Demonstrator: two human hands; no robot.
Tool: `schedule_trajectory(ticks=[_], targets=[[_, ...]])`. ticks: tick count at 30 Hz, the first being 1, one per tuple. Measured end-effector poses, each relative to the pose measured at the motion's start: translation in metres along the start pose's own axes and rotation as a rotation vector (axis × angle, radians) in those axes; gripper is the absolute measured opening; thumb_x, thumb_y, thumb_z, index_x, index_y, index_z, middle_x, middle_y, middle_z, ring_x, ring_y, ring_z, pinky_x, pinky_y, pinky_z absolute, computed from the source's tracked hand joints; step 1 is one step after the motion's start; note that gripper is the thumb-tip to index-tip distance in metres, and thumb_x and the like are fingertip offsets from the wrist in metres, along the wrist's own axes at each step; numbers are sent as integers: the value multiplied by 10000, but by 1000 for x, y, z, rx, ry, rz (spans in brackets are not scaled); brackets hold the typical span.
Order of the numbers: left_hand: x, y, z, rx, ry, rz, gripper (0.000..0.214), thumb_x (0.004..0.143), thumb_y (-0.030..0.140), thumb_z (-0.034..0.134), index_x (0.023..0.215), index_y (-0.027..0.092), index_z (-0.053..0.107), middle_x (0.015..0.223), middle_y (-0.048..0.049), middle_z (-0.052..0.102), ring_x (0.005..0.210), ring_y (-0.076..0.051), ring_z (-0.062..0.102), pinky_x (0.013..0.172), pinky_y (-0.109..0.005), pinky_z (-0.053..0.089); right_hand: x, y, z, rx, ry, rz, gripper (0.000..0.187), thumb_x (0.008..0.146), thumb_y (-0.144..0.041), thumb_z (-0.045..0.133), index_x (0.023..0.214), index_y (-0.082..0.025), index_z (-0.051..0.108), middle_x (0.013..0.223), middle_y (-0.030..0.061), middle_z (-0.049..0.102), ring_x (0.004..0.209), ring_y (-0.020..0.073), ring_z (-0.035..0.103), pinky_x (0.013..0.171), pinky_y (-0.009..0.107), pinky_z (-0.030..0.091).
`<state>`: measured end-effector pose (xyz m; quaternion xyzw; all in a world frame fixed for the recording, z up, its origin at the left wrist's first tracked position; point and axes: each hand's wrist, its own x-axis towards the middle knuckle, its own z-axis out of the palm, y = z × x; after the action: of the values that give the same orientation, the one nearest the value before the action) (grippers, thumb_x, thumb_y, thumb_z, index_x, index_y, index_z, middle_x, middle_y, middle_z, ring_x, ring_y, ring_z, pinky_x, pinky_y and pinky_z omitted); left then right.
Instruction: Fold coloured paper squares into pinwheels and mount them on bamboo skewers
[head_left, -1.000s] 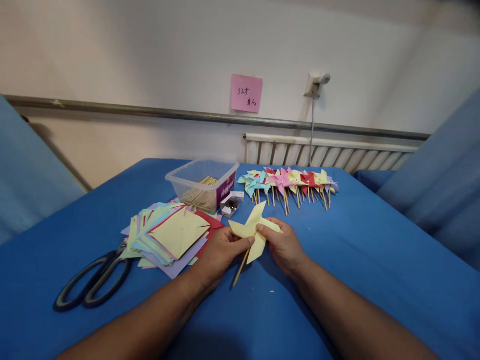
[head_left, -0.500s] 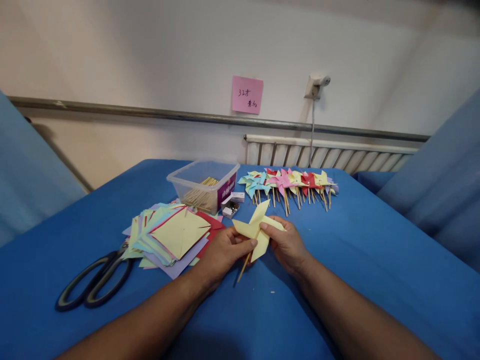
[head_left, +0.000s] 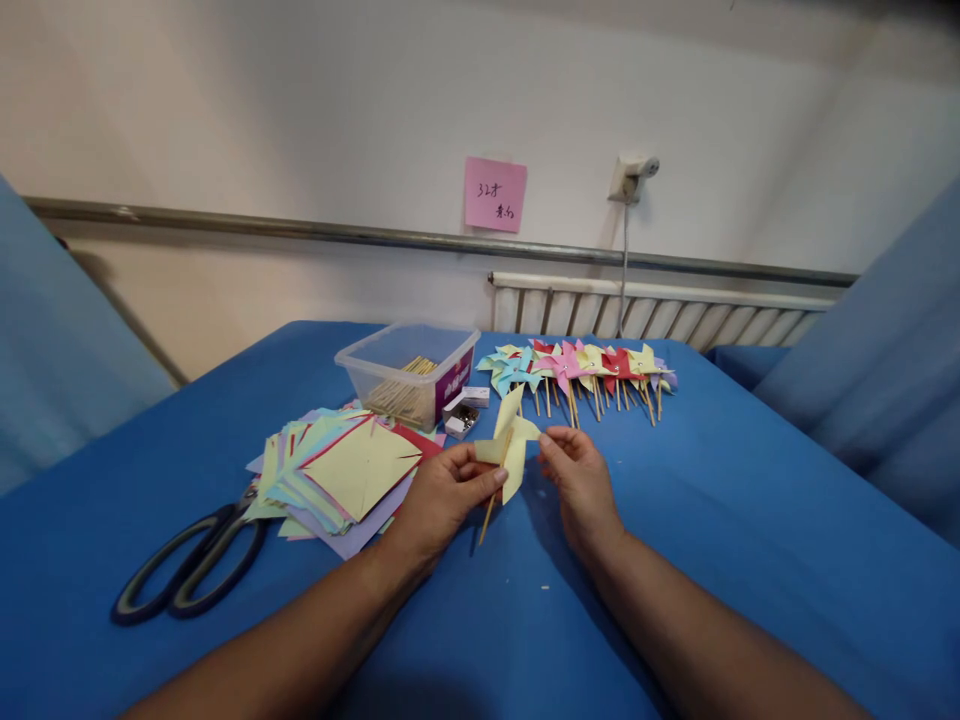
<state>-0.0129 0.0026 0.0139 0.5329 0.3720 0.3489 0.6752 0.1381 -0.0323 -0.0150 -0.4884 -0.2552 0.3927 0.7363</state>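
My left hand (head_left: 444, 497) pinches the wooden stick of a pale yellow paper pinwheel (head_left: 510, 443) and holds it above the blue table (head_left: 720, 520). The pinwheel stands edge-on to me, its stick slanting down to the left. My right hand (head_left: 576, 483) hovers just right of the pinwheel, fingers curled with the tips near a blade; no grip on the paper shows. A stack of cut coloured paper squares (head_left: 341, 470) lies left of my left hand.
Black scissors (head_left: 184, 570) lie at the near left. A clear plastic tub with wooden sticks (head_left: 409, 372) and a small box of pins (head_left: 461, 412) stand behind the paper. A row of several finished pinwheels (head_left: 581, 370) lies at the far side. Blue fabric rises on both sides.
My right hand has let go of the yellow pinwheel and drawn slightly right. My left hand has turned the pinwheel edge-on and raised it a little.
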Motion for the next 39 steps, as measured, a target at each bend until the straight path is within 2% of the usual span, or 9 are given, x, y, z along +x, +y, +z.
schedule_trajectory(ticks=[2,3,5,9,16,20,25,33,39], targets=[[0,2,1,22,48,14,334,617,302,792,862,141,633,679,-9,677,617,-126,616,620,-239,474,-2,0,0,-44,94,-105,286,665,-366,754,830,-192,599,706,-37,576,611,102,514,586,240,398],[-1,2,1,38,68,23,349,605,307,798,858,143,624,666,-5,673,615,-133,620,617,-244,477,-4,-1,1,-53,85,-144,262,675,-362,745,810,-194,597,699,-38,571,613,101,507,596,242,399],[-1,3,2,74,94,43,378,587,317,806,865,144,616,645,2,667,606,-139,619,603,-246,472,-9,-1,4,-65,-13,-160,228,695,-355,732,800,-193,610,713,-20,594,634,111,519,611,251,406],[-2,2,2,172,91,97,374,611,335,783,886,139,623,632,5,657,588,-136,604,570,-233,446,-18,1,9,-78,-191,-57,254,676,-313,755,875,-189,658,737,19,648,662,148,569,623,281,434],[-4,-1,4,281,99,120,410,662,286,714,1015,143,564,631,18,635,562,-135,576,526,-233,423,-20,1,9,-127,-281,-82,231,687,-273,748,889,-188,675,804,38,683,709,156,595,679,300,459],[-4,-2,4,345,110,142,397,694,279,670,1047,147,544,613,28,617,537,-129,557,504,-229,408,-22,0,12,-84,-291,-56,251,666,-286,769,875,-186,674,831,43,695,717,154,605,687,296,463],[-2,-6,2,398,131,198,395,684,242,660,1056,164,552,601,44,610,499,-111,524,489,-214,382,-23,2,16,24,-280,44,286,603,-307,811,810,-181,658,762,28,696,677,155,615,629,274,470],[-3,-6,4,411,120,215,441,662,229,661,1087,180,553,602,46,620,527,-135,566,532,-236,416,-22,6,14,-40,-300,39,278,611,-291,805,820,-179,660,786,22,697,698,152,615,667,276,473],[-5,-3,6,483,112,219,452,651,214,664,1092,191,568,599,38,618,530,-146,570,538,-245,400,-21,5,16,-3,-261,45,233,604,-313,800,737,-177,666,710,16,684,642,138,599,650,275,458]])
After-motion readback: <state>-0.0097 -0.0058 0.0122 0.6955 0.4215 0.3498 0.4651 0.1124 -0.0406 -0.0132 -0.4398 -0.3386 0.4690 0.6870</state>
